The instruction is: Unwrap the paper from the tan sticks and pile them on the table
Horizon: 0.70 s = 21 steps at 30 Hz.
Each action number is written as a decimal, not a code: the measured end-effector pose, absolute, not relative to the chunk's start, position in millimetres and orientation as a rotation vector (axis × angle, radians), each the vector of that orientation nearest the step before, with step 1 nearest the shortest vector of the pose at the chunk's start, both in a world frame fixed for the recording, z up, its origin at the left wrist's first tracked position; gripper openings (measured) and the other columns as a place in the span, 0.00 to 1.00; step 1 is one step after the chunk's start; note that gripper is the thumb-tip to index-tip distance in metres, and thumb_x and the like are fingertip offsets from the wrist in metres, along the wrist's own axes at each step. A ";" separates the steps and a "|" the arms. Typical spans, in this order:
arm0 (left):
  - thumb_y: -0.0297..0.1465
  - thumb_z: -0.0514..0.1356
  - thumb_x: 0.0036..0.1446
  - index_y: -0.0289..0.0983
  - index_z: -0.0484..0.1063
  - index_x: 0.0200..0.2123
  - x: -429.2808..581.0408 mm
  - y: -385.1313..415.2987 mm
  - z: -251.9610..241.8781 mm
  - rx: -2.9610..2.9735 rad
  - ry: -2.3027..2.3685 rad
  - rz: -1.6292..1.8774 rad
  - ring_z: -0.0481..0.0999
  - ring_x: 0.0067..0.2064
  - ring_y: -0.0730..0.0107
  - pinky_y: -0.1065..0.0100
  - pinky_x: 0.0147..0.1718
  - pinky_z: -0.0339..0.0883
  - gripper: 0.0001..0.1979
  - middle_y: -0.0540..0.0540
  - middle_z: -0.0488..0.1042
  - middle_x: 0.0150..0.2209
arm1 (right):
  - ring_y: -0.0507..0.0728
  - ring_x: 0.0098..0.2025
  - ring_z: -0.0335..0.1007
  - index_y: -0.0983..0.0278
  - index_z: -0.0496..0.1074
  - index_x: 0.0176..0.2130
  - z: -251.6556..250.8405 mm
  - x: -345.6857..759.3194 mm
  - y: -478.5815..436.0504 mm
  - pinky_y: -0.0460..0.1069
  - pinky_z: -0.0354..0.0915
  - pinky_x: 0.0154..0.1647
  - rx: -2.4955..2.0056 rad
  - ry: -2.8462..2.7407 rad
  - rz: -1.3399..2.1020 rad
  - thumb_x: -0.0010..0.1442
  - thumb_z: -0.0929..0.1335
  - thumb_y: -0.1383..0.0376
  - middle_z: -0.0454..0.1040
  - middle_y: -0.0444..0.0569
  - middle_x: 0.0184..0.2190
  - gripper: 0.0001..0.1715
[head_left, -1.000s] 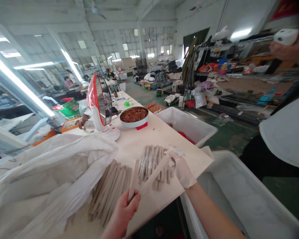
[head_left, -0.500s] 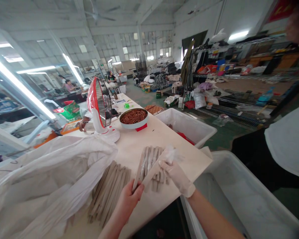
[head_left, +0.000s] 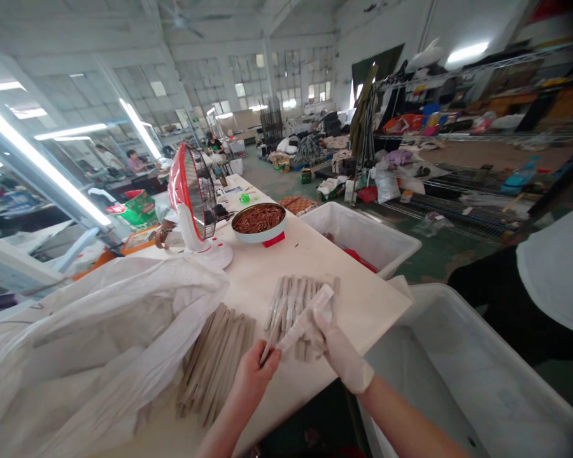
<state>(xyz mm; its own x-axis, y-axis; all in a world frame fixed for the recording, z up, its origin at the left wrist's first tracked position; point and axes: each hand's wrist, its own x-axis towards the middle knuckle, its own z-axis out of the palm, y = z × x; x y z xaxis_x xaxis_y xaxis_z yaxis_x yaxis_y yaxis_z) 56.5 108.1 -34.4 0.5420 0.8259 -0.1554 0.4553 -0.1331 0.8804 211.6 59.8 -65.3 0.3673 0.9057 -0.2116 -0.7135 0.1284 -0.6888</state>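
My left hand (head_left: 255,376), bare, is closed round the near ends of flat beige strips. One narrow strip (head_left: 273,332) points up from the fist. A wider strip (head_left: 298,327) slants up to the right with a shiny, clear plastic look. My right hand (head_left: 341,353), in a pale glove, has its fingers closed at the side of this wider strip; the exact grip is partly hidden. Beneath the hands lies a row of plastic-wrapped strips (head_left: 293,296). A thick stack of beige strips (head_left: 217,362) lies left of my left hand.
A white plastic sheet (head_left: 100,337) covers the table's left side. Behind stand a red-and-white fan (head_left: 191,210) and a round tin (head_left: 260,222) of brown pieces. White tubs (head_left: 439,356) flank the table (head_left: 310,254) on the right. A person in a white top (head_left: 558,273) is at far right.
My right hand has drawn slightly down along the wider strip, whose far end now shows bare of the loose plastic that bunched there. The left hand keeps its hold.
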 end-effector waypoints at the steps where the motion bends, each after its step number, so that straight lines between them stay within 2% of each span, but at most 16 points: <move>1: 0.41 0.54 0.51 0.37 0.61 0.24 55.7 108.1 -38.2 1.783 1.069 0.444 0.55 0.22 0.76 0.72 0.23 0.50 0.13 0.56 0.55 0.19 | 0.55 0.25 0.70 0.62 0.73 0.37 -66.2 212.8 60.3 0.48 0.65 0.25 -0.820 -0.274 1.179 0.52 0.68 0.47 0.74 0.44 0.21 0.22; 6: 0.40 0.53 0.54 0.38 0.60 0.25 58.3 109.6 -56.0 1.810 1.106 0.483 0.57 0.24 0.75 0.72 0.25 0.51 0.13 0.55 0.57 0.20 | 0.52 0.23 0.68 0.61 0.73 0.34 -72.2 207.7 65.8 0.46 0.62 0.22 -0.801 -0.211 1.165 0.50 0.72 0.53 0.75 0.43 0.23 0.15; 11: 0.39 0.53 0.53 0.38 0.60 0.24 57.5 116.0 -72.2 1.807 1.088 0.400 0.57 0.24 0.75 0.72 0.25 0.51 0.11 0.55 0.57 0.20 | 0.52 0.20 0.65 0.61 0.72 0.29 -80.3 209.6 69.2 0.47 0.59 0.19 -0.835 -0.213 1.264 0.52 0.69 0.50 0.72 0.44 0.19 0.16; 16: 0.37 0.52 0.55 0.38 0.60 0.24 63.3 137.2 -102.0 1.794 1.199 0.468 0.61 0.26 0.74 0.72 0.26 0.53 0.11 0.54 0.60 0.22 | 0.50 0.21 0.64 0.61 0.72 0.33 -98.4 211.3 82.4 0.44 0.60 0.20 -0.891 -0.198 1.223 0.50 0.71 0.54 0.71 0.42 0.20 0.14; 21: 0.34 0.50 0.59 0.36 0.65 0.29 76.8 197.9 -133.2 2.000 1.463 0.442 0.67 0.29 0.72 0.72 0.30 0.57 0.10 0.51 0.66 0.25 | 0.48 0.15 0.55 0.63 0.73 0.35 -109.6 245.3 87.2 0.45 0.56 0.15 -0.889 -0.186 1.231 0.54 0.67 0.51 0.62 0.38 0.14 0.19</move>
<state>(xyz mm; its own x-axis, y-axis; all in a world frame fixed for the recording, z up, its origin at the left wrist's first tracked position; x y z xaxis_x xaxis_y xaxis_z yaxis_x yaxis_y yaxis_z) 76.8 197.9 -133.2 0.3324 0.9391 -0.0875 0.7337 -0.1992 0.6497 245.3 87.2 -109.6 0.3645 0.8718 -0.3272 -0.7366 0.0549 -0.6741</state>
